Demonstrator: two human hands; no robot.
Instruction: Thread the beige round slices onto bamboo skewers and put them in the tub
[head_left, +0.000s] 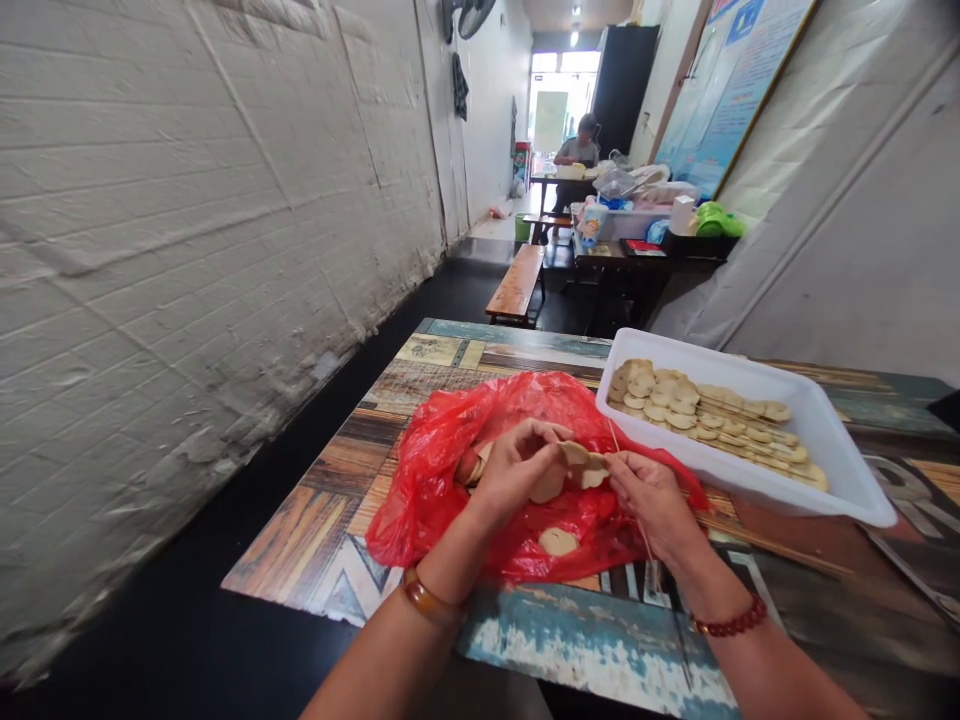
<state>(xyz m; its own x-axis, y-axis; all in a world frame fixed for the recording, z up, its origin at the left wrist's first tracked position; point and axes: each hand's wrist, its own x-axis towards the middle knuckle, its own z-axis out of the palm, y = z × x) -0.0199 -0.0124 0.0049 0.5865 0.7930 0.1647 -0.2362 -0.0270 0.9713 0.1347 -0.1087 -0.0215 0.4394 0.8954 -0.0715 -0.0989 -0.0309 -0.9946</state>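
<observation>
Over a crumpled red plastic bag (442, 420), my two hands are close together. My left hand (519, 465) is closed, pinching a thin, pale, wavy-edged slice (576, 456) between thumb and fingers. The fingers of my right hand (651, 498) are closed on a thin wooden skewer (613, 434) beside the slices; its exact path through them is partly hidden. One loose slice (559, 541) lies on the front of the bag. More slices show inside the bag, partly covered by my left hand. What kind of food they are, I cannot tell.
A white plastic tub (862, 490) at the right holds rows of skewered slices (690, 410). Bare skewers (787, 545) lie on the patterned table (352, 470) before the tub. Beyond are a wooden bench (517, 280), a cluttered table and a seated person (579, 148). A wall runs along the left.
</observation>
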